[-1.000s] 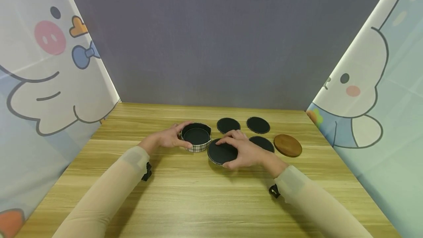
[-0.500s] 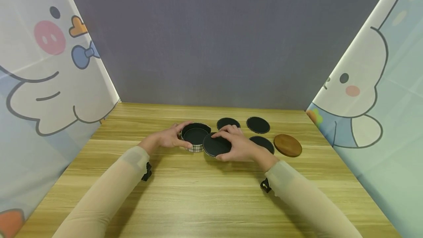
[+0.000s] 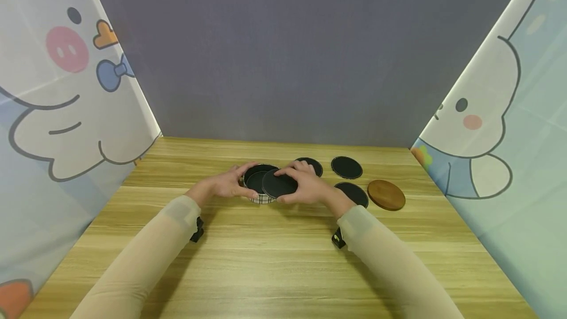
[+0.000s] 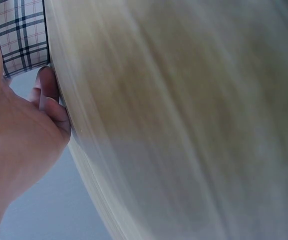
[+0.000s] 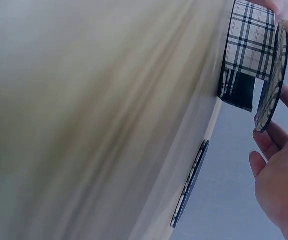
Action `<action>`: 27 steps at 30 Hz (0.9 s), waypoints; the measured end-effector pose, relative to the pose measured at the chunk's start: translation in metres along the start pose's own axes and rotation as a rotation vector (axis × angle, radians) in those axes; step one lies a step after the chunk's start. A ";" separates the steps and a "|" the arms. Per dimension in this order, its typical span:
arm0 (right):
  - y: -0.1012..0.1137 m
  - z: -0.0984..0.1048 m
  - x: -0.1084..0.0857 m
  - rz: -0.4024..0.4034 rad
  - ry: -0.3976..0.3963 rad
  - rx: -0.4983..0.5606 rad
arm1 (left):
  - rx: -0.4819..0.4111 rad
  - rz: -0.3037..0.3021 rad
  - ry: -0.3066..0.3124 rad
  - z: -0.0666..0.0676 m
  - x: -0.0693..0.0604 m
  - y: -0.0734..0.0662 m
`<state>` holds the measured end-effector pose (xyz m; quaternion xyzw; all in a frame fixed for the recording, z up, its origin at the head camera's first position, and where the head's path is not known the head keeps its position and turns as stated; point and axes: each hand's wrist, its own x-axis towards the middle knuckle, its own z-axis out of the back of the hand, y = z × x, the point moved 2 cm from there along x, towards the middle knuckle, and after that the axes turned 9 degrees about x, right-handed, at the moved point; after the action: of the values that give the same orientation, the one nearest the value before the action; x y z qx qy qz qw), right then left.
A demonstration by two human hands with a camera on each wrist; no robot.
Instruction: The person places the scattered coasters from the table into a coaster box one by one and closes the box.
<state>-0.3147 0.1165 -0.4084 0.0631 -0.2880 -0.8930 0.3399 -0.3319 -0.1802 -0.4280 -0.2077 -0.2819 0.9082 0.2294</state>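
Note:
A round coaster holder point(image 3: 260, 199) with a plaid outer wall and dark inside stands on the table. My left hand point(image 3: 228, 183) grips it from the left, thumb at the near side and fingers at the far side. Between thumb and fingers, my right hand point(image 3: 306, 184) holds a round black coaster point(image 3: 277, 184), which overlaps the holder's right part in the head view. In the right wrist view that coaster point(image 5: 273, 82) is tilted over the holder's plaid wall point(image 5: 249, 37), whose side has a gap. The left wrist view catches only part of the plaid wall point(image 4: 21, 35).
To the right lie more black coasters: one far back point(image 3: 347, 167), one nearer point(image 3: 353, 194) and one partly behind the right hand point(image 3: 313, 165). A round brown wooden disc point(image 3: 386, 195) lies at their right. A grey panel point(image 3: 283, 63) rises behind the wooden table point(image 3: 266, 270).
My right hand has carried the black coaster left and away from me, from the table beside the holder to over its right part. The left hand and holder have stayed put.

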 end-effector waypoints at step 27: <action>0.017 -0.010 0.044 -0.034 0.051 -0.003 | -0.019 -0.021 0.004 0.001 0.000 -0.001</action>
<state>-0.3349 0.0733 -0.4032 0.0900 -0.2767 -0.8972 0.3322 -0.3324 -0.1801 -0.4268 -0.2086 -0.2922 0.9026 0.2377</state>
